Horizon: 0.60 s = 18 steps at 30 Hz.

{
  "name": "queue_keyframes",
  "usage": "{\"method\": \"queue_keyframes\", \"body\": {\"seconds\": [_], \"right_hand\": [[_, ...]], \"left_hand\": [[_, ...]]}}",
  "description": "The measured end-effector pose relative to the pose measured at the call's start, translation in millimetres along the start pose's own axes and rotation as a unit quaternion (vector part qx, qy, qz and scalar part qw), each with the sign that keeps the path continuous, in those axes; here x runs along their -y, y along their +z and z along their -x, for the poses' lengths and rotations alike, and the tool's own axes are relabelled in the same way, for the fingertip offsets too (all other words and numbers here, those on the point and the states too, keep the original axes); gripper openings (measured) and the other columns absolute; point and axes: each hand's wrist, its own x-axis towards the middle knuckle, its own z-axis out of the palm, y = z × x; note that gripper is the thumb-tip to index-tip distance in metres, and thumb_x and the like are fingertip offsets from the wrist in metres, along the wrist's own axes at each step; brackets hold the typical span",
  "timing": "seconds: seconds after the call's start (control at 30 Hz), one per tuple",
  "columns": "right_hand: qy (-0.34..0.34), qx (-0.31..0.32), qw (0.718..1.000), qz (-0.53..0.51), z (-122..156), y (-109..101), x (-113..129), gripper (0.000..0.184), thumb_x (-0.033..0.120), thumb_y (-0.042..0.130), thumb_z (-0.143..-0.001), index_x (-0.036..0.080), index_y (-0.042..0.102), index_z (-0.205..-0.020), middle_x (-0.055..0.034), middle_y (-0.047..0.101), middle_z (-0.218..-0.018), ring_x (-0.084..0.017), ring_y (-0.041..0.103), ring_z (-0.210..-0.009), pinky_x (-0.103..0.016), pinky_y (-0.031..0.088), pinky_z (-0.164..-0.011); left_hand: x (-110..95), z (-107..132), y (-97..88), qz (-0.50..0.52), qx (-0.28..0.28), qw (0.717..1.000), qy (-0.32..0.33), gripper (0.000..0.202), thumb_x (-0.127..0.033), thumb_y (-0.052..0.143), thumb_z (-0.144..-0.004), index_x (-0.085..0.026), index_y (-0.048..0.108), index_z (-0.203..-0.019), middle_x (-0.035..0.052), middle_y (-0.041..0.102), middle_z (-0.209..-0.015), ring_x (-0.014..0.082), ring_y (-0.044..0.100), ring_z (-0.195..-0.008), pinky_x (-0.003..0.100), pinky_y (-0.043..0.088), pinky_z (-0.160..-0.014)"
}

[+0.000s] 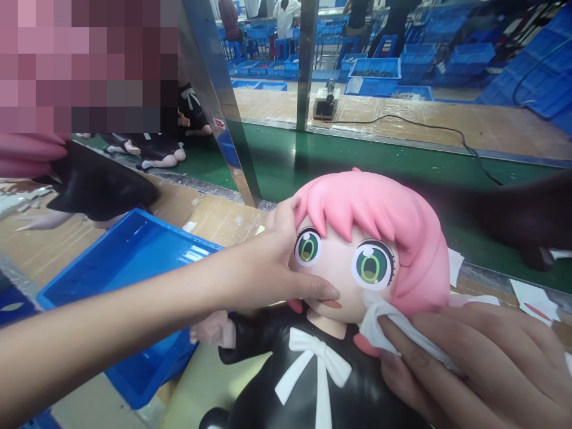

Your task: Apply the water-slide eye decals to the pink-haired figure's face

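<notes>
A large doll figure [357, 262] with pink hair, green eyes and a black dress with a white bow lies in front of me. My left hand [272, 268] grips the side of its head, thumb along the cheek, fingers by the hair. My right hand [473, 363] presses a white cloth [379, 325] against the doll's cheek and jaw, fingers closed on the cloth.
A blue plastic bin [116, 268] sits at left on the wooden bench. Another person's hand in a pink sleeve [27, 152] holds a black piece at far left. A green conveyor belt [313, 161] runs behind, with metal posts [223, 101], more dolls and stacked blue crates beyond.
</notes>
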Motion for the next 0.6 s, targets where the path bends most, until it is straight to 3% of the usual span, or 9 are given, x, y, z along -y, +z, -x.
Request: {"method": "queue_keyframes", "body": {"seconds": [0.13,0.23,0.33,0.43,0.6], "right_hand": [[-0.037,0.025,0.999,0.031,-12.8,-0.6,-0.4,0.031,0.030,0.051,-0.102,0.028,0.068,-0.076,0.0073,0.070,-0.071,-0.014,0.065,-0.064,-0.038,0.042,-0.070],[-0.026,0.038,0.999,0.023,-17.2,1.6,2.1,0.033,0.030,0.051,-0.102,0.029,0.069,-0.074,0.0098,0.069,-0.070,-0.011,0.064,-0.060,-0.036,0.041,-0.062],[-0.025,0.034,0.999,0.001,-16.3,5.4,3.6,0.033,0.027,0.051,-0.101,0.028,0.069,-0.074,0.0100,0.067,-0.069,-0.010,0.062,-0.056,-0.034,0.040,-0.056],[-0.026,0.036,0.999,-0.028,-13.4,8.2,2.6,0.035,0.027,0.049,-0.103,0.029,0.070,-0.075,0.0118,0.065,-0.068,-0.009,0.062,-0.060,-0.034,0.043,-0.061],[-0.024,0.067,0.992,-0.106,-11.7,4.5,0.7,0.036,0.034,0.047,-0.104,0.032,0.067,-0.074,0.0141,0.065,-0.071,-0.010,0.061,-0.061,-0.038,0.040,-0.064]], "left_hand": [[3.3,0.0,2.4,0.021,0.003,1.000,0.002,0.114,-0.033,0.090,-0.067,-0.037,0.020,-0.157,0.0090,0.065,-0.120,0.0312,0.075,-0.089,0.051,0.065,-0.077],[4.3,0.8,3.7,0.009,-0.015,1.000,0.007,0.111,-0.034,0.090,-0.066,-0.036,0.025,-0.156,0.0067,0.067,-0.111,0.0312,0.074,-0.089,0.050,0.065,-0.078],[4.5,1.1,4.3,-0.004,-0.027,0.999,0.018,0.113,-0.035,0.090,-0.065,-0.035,0.024,-0.157,0.0074,0.066,-0.115,0.0321,0.073,-0.094,0.054,0.063,-0.083],[4.6,1.1,5.0,0.006,-0.027,1.000,0.011,0.117,-0.032,0.089,-0.066,-0.035,0.018,-0.159,0.0086,0.065,-0.120,0.0315,0.073,-0.093,0.055,0.063,-0.083],[6.4,0.7,7.3,0.028,-0.045,0.998,0.031,0.109,-0.027,0.091,-0.064,-0.033,0.030,-0.154,0.0105,0.060,-0.127,0.0375,0.067,-0.115,0.058,0.061,-0.093]]}}
